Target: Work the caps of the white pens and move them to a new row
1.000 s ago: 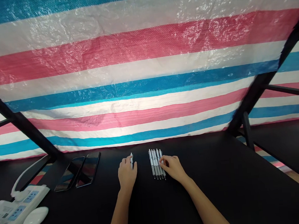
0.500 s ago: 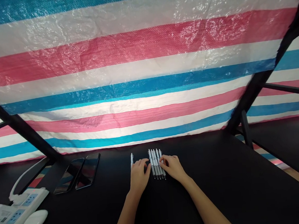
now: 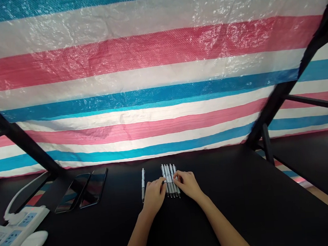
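White pens (image 3: 169, 180) in a tight row

Nearest us, the left hand (image 3: 153, 196) and right hand (image 3: 189, 184) flank the row on the desk (image 3: 260, 206), one at each edge, seemingly to press the pens close and parallel. We cannot tell whether either grip is clamped on a pen or merely leaning against it. Left of the left hand, a lone pen (image 3: 143, 185) lies apart, perhaps to leave the fingers room. Beyond, we see a striped sheet (image 3: 148, 78).

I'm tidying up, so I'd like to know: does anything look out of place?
One pen lies alone, left of the left hand, apart from the row of pens by the right hand. I see no spill.
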Tool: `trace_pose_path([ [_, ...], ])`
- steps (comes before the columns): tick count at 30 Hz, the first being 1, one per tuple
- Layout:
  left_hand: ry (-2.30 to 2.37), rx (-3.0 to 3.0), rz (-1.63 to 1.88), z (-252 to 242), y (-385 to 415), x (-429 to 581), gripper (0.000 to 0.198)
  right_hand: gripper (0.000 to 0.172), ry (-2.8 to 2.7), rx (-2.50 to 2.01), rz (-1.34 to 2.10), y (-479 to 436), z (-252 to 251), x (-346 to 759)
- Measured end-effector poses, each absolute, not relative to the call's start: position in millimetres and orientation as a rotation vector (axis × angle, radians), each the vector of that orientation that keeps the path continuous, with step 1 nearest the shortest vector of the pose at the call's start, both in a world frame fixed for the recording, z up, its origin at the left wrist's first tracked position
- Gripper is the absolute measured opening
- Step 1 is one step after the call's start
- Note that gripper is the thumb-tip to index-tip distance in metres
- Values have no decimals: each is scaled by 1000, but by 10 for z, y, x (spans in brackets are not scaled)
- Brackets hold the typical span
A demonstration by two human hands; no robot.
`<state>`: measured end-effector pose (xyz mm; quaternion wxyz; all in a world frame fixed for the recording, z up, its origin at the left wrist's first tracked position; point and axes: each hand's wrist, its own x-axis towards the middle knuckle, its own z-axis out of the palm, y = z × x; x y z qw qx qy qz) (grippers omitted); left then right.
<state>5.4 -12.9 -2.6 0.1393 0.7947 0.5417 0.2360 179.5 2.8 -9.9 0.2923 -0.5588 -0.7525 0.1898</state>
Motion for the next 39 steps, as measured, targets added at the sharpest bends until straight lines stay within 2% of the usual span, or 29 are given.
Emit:
trace_pose_path([
  [14, 1669, 2266, 598, -9, -114, 27, 16, 12, -2008, -1507, 501, 33, -94, 1805],
  [22, 1642, 2240, 599, 48, -135, 20, 21, 13, -1980, -1491, 518, 36, -100, 1806],
  [29, 1557, 2001, 914, -4, -104, 32, 22, 24, -1932, -1332, 498, -34, 19, 1765],
  [33, 1469, 1844, 1145, 2, -118, 69, 21, 25, -2008, -1225, 564, -93, 44, 1704],
  [39, 1461, 1795, 1218, -23, -139, 91, 21, 25, -2095, -1171, 490, -114, -6, 1621],
])
